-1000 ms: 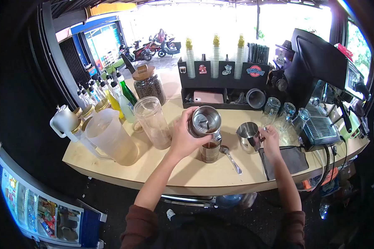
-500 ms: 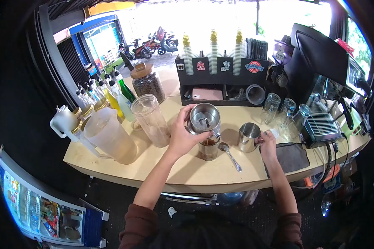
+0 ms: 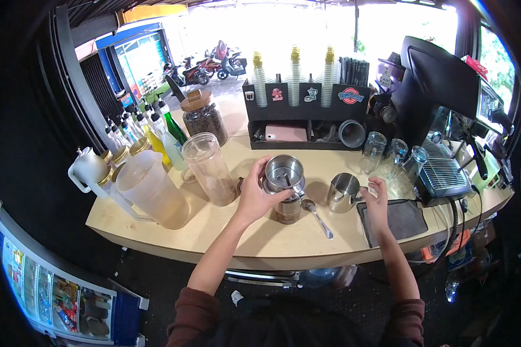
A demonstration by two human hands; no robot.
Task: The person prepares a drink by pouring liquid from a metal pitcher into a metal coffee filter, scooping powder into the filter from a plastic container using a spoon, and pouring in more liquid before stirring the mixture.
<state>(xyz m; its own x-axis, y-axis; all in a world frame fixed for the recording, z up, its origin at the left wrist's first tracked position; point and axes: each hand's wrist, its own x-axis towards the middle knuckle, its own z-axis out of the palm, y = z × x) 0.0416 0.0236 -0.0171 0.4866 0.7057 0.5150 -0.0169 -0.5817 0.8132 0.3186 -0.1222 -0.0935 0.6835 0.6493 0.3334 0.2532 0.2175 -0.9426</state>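
My left hand (image 3: 259,194) is wrapped round a small metal drip filter (image 3: 284,172), which sits at the top of a glass (image 3: 288,212) on the wooden counter. Whether the filter rests on the rim is hard to tell. My right hand (image 3: 377,203) is beside the handle of a steel pitcher (image 3: 343,192), its fingers apart and holding nothing. Between glass and pitcher lies a metal spoon (image 3: 318,219). A dark cloth (image 3: 393,224) is spread under and beside my right hand.
To the left stand a plastic jug (image 3: 153,191), a clear tall container (image 3: 211,172), syrup bottles and a coffee bean jar (image 3: 205,122). A black cup rack (image 3: 305,143) is behind. At the right are glass mugs (image 3: 373,153) and a coffee machine (image 3: 443,173).
My left hand has lowered the filter onto or close to the glass. My right hand has let go of the pitcher's handle and opened.
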